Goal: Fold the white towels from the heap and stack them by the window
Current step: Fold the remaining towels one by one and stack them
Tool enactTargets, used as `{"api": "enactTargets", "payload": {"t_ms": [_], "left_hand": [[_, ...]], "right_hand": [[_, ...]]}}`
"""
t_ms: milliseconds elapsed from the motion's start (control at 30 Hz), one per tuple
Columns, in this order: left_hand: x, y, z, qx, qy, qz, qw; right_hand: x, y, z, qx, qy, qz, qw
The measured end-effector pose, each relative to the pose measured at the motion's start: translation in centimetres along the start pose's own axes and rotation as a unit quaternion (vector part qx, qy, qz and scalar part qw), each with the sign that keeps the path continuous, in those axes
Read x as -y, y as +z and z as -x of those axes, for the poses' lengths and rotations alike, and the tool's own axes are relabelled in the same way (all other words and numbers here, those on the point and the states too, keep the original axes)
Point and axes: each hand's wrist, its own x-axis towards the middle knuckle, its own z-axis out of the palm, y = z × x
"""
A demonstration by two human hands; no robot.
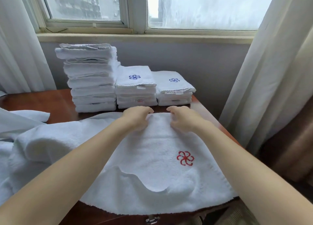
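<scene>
Three stacks (136, 89) sit by window (203, 8); left hand (137, 118) and right hand (182, 119) pinch spread towel (152, 157) far edge; heap (33, 148) not yet folded.

Three towel stacks (94, 82), one spread towel (149, 158), one heap (25, 150), two blue emblems (134, 77), one red emblem (185, 158)

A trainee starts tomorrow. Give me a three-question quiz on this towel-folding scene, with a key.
1. The emblem on the spread towel is: A blue, B red, C green.
2. True or false: the leftmost stack by the window is the tallest of three.
3. Fill in: the left hand and right hand grip the spread towel's ____ edge.
Key: 1 B; 2 true; 3 far.
</scene>
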Motion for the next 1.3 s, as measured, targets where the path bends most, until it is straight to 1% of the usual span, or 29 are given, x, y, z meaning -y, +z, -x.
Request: {"api": "enactTargets", "payload": {"t_ms": [67, 133, 233, 300, 367, 433, 500, 600, 667, 800, 867, 967, 1100, 1300], "left_hand": [[0.3, 0.0, -0.8, 0.035, 0.005, 0.022, 0.999], [0.4, -0.7, -1.5, 0.074, -0.002, 0.027, 0.997], [0.1, -1.9, -2.1, 0.13, -0.014, 0.009, 0.991], [-0.3, -2.4, -2.1, 0.138, -0.014, -0.004, 0.99], [-0.6, -2.7, -2.0, 0.122, -0.017, -0.059, 0.991], [-0.8, -2.8, -1.8, 0.087, -0.014, -0.14, 0.986], [-0.5, -2.6, -1.6, 0.049, 0.003, -0.169, 0.984], [0.6, -2.3, -1.4, 0.014, 0.017, -0.094, 0.995], [1.0, -2.3, -1.4, -0.042, 0.019, -0.056, 0.997], [1.0, -2.9, -1.0, -0.199, 0.061, -0.035, 0.977], [0.8, -3.2, -0.9, -0.241, 0.078, -0.034, 0.967], [0.7, -3.0, -0.3, -0.252, 0.083, -0.034, 0.963], [0.4, -1.2, 1.2, -0.209, 0.084, -0.02, 0.974], [-0.7, 1.2, 3.2, -0.169, 0.079, -0.003, 0.983]], "right_hand": [[0.0, 0.2, -0.9, 0.046, -0.002, -0.055, 0.997], [0.1, 0.2, -1.7, 0.075, -0.012, -0.116, 0.99], [0.6, -0.1, -2.5, 0.089, -0.034, -0.109, 0.989], [1.0, -0.5, -2.5, 0.098, -0.048, -0.086, 0.99], [1.2, -1.0, -2.3, 0.093, -0.072, -0.042, 0.992], [1.4, -1.6, -1.9, 0.076, -0.086, -0.016, 0.993], [1.2, -2.0, -1.7, 0.067, -0.097, -0.007, 0.993], [1.2, -2.7, -1.5, 0.045, -0.099, 0.032, 0.994], [1.2, -3.2, -1.6, 0.001, -0.095, 0.051, 0.994], [1.5, -4.5, -1.8, -0.126, -0.093, 0.086, 0.984], [1.2, -4.9, -1.8, -0.17, -0.094, 0.111, 0.975], [0.4, -5.0, -1.2, -0.178, -0.093, 0.132, 0.971], [-1.0, -4.2, 0.3, -0.163, -0.094, 0.17, 0.967], [-2.5, -2.5, 3.1, -0.147, -0.054, 0.153, 0.976]]}}
